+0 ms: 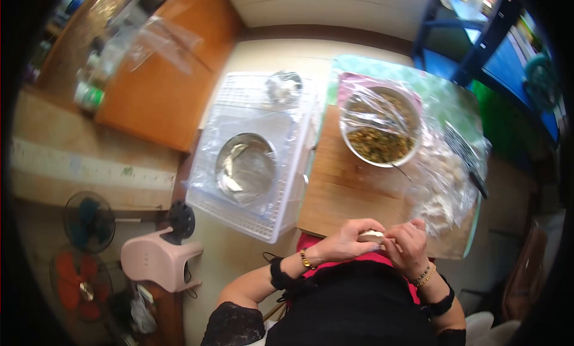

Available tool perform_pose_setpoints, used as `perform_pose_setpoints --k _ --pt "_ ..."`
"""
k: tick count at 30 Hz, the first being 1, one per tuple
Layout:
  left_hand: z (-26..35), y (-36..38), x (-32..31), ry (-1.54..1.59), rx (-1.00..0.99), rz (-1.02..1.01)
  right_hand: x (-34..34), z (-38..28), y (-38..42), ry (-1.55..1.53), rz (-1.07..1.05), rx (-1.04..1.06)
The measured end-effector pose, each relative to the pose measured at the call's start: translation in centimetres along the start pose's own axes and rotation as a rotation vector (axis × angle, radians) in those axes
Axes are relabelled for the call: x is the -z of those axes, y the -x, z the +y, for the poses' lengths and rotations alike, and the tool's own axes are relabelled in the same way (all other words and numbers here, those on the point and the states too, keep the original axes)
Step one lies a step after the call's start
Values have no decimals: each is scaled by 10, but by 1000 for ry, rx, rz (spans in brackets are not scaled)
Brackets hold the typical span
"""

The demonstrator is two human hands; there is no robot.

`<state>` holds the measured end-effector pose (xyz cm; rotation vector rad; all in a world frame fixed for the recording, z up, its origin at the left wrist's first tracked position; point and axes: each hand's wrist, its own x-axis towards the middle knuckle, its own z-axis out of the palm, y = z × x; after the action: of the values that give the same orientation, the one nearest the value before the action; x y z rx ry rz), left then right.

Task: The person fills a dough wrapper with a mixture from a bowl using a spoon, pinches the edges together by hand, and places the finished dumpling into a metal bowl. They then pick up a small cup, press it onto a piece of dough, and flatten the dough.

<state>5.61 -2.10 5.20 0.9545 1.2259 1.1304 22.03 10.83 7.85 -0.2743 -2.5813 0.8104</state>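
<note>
My left hand and my right hand are together in front of my body, by the near edge of the wooden board. Between their fingers is a small white dumpling, pinched from both sides. Beyond them on the board stands a white bowl of chopped filling, half under clear plastic film, with a thin handle sticking out. To the right, pale floury dough lies partly under plastic. Over on the left, a round metal tray holds several white dumplings.
The metal tray rests on a plastic-covered white crate, along with a small film-wrapped bowl. A black-handled slotted tool lies on the right. Around stand a pink stool, fans, an orange-brown cabinet and a blue chair.
</note>
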Motion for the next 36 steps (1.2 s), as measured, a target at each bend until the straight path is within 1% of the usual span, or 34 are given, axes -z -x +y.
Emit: perform_pose_setpoints --k 1,3,4,5,7,8,9,10,12,14,16,18,19,21,22,23,25,26,27,29,30,31,33,36 --pt "-3 2 3 -8 -1 37 -2 -2 -2 -19 -8 32" --pt "-8 8 10 173 136 111 -3 -5 -4 -49 -48 -180" --pt "-9 13 19 257 191 155 -4 -3 -5 -32 -55 -204" --pt "-11 19 29 258 187 177 -8 -1 -4 -40 -64 -185" --pt "-24 33 53 317 193 467 -14 4 -2 -21 -54 -264" --pt "-43 43 71 343 152 550 -17 5 -2 -20 -65 -273" --pt "-47 55 87 388 189 665 -20 7 -1 -25 -72 -263" --pt "-61 67 108 358 240 774 -22 8 0 -22 -106 -273" --pt "-75 93 141 416 191 979 -26 11 -1 -25 -168 -283" --pt "-105 125 179 406 162 1124 -31 12 -5 -37 -200 -273" --pt "-122 158 210 432 129 1264 -35 11 -10 -53 -238 -284" --pt "-131 182 234 396 164 1447 -40 14 -12 -61 -266 -289" --pt "-131 189 242 404 173 1453 -43 16 -13 -67 -280 -296" --pt "-131 198 255 247 373 1455 -47 17 -15 -74 -318 -312" --pt "-138 196 258 176 347 1504 -50 17 -16 -80 -343 -328" --pt "-144 193 262 179 356 1506 -52 17 -18 -82 -352 -330" --pt "-156 183 270 115 377 1433 -56 15 -22 -87 -384 -354" --pt "-169 175 272 67 344 1471 -58 15 -24 -85 -393 -359" --pt "-185 170 276 75 352 1470 -59 16 -25 -87 -390 -357" --pt "-211 162 284 -89 493 1418 -62 17 -28 -90 -393 -356" --pt "-211 155 283 -155 557 1420 -63 17 -29 -91 -396 -365" --pt "-201 148 282 -153 561 1419 -64 18 -30 -91 -397 -374" --pt "-187 138 279 -82 698 1357 -65 19 -31 -88 -405 -393" --pt "-198 140 285 -11 743 1335 -66 19 -32 -83 -410 -423"
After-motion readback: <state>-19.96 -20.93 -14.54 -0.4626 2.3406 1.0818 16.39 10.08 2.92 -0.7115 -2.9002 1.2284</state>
